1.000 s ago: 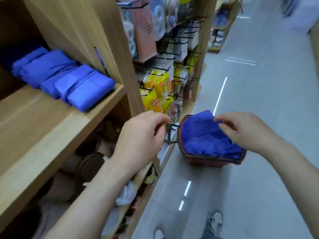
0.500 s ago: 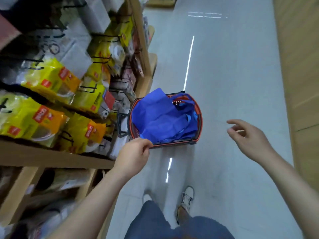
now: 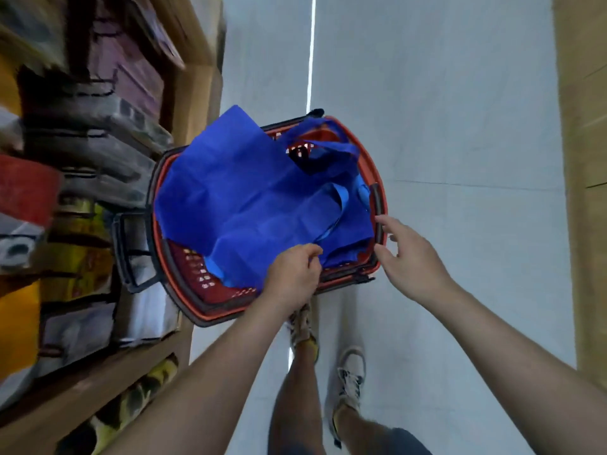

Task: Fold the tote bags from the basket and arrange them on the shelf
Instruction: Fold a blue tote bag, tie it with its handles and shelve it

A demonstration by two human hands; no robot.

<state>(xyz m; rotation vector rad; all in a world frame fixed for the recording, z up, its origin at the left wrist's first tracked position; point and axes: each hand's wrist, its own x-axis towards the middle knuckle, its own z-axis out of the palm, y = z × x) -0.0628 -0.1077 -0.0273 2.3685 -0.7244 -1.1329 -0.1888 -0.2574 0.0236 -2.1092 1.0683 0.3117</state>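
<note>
Just in front of the left hand (image 3: 292,274), a red basket (image 3: 184,257) stood on the pale floor (image 3: 443,110), and the blue tote bags (image 3: 249,192) lay loose and unfolded inside it. One corner of the blue fabric rose over the far rim, away from both hands, and the bag straps lay toward the right hand (image 3: 410,254).

The left hand was at the near edge of the fabric with its fingers curled, and it pinched that edge between thumb and fingers. The right hand was wide, with the fingers spread and almost straight. Its fingertips were at the right rim of the basket, but I could not tell if they touched it.

A black handle (image 3: 120,244) stuck out from the basket on the side far from the right hand. Further to the left of the left hand was the wooden shelf (image 3: 82,389) with packaged goods (image 3: 75,257), all blurred. Below the two forearms, the person's shoes (image 3: 351,369) were on the floor, near the basket.
</note>
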